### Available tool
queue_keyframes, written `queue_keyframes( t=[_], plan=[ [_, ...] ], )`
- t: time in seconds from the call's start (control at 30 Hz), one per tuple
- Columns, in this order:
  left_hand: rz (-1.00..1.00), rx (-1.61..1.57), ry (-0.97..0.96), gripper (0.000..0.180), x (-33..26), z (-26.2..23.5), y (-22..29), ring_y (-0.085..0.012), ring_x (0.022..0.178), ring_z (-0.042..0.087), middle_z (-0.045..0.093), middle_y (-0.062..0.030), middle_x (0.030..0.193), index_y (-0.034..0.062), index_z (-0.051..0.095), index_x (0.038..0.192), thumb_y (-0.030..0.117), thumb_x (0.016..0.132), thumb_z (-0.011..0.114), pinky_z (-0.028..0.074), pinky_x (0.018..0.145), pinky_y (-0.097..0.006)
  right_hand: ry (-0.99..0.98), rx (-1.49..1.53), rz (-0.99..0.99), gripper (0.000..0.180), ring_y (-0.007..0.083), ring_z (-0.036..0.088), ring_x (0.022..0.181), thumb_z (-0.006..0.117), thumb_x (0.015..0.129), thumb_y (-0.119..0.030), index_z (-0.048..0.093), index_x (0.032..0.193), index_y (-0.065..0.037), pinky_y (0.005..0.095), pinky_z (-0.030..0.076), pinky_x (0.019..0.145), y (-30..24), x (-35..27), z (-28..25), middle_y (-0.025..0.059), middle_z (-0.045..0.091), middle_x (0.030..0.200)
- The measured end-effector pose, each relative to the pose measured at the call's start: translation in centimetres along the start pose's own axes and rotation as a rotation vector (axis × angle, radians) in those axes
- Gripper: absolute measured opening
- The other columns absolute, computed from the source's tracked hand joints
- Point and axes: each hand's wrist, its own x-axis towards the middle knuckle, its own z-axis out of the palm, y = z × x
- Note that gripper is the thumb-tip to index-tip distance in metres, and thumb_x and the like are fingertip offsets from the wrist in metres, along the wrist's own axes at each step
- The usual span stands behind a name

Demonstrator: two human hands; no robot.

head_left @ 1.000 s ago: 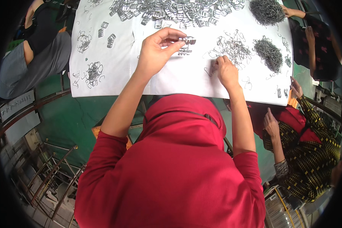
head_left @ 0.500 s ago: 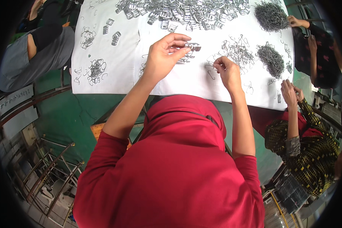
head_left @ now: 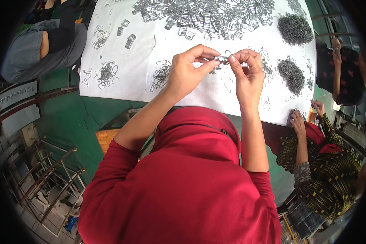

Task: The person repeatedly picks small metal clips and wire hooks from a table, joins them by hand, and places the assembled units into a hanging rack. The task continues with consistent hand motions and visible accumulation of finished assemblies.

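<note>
Head view, looking down over a red head covering and red long sleeves. Left hand (head_left: 187,73) raised above the white-covered desk (head_left: 138,77), thumb and fingers pinched on the left end of a small silver metal clip (head_left: 221,59). Right hand (head_left: 247,73) just beside it, fingertips closed on the right end of the same clip, both hands meeting at the piece. Clip held clear of the desk surface, roughly over the middle of the white sheet; its exact shape too small to tell. Long heap of shiny flat metal buckles (head_left: 207,14) spread along the far edge of the desk. Two dark mounds of tangled wire hooks on the right side, one at the far corner (head_left: 295,28), one nearer (head_left: 290,73). Small loose clusters of bent wire on the left part of the sheet (head_left: 105,73), another cluster just left of the left hand (head_left: 162,75). Single wire hooks scattered below and right of the right hand. At the desk's right near corner, another person's hand (head_left: 297,121) resting on the sheet edge, sleeve in black and yellow check. At upper left, a seated person in grey trousers (head_left: 36,53), beside the desk. Green floor (head_left: 69,118) under the desk; metal frames at lower left.
</note>
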Motion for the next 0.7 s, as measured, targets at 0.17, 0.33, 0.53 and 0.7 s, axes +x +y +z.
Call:
queue_keyframes(
  t=[0.17,0.33,0.53,0.7],
  plan=[
    [-0.072,-0.216,0.003,0.017,0.1,0.6,-1.0,-0.0089,0.083,0.059,0.063,-0.0042,0.089,0.0,0.061,0.096,-0.001,0.079,0.061,0.047,0.077,-0.023,0.017,0.144,-0.101,0.006,0.0114,0.046,0.078,0.063,0.079,-0.009,0.06,0.08,-0.004,0.0233,0.039,0.066,1.3,0.2,0.3,0.0039,0.05,0.093],
    [-0.084,-0.125,-0.04,0.012,0.8,0.5,-2.0,-0.0095,0.083,0.058,0.063,-0.0042,0.09,-0.0013,0.062,0.093,0.005,0.083,0.058,0.047,0.075,-0.023,-0.001,0.267,-0.102,0.005,0.011,0.042,0.077,0.062,0.079,-0.006,0.059,0.082,-0.005,0.0236,0.038,0.069,2.1,0.6,0.3,0.0039,0.048,0.094],
    [0.075,0.662,0.202,0.021,6.4,-3.3,-11.1,-0.0226,0.078,0.06,0.062,-0.009,0.085,-0.0002,0.063,0.093,0.016,0.079,0.063,0.048,0.073,-0.03,-0.002,0.25,-0.115,0.005,0.0108,0.042,0.077,0.063,0.078,-0.005,0.059,0.082,-0.004,0.0232,0.038,0.071,2.7,1.2,-0.4,0.0039,0.048,0.095],
    [0.201,1.169,0.113,0.026,9.4,-2.9,-15.1,-0.0311,0.078,0.059,0.058,-0.013,0.088,0.0003,0.06,0.094,0.019,0.076,0.064,0.049,0.072,-0.038,-0.02,0.247,-0.086,0.005,0.0123,0.044,0.08,0.063,0.078,-0.006,0.059,0.081,-0.005,0.0236,0.038,0.069,3.2,1.6,0.3,0.004,0.049,0.094]
  ],
)
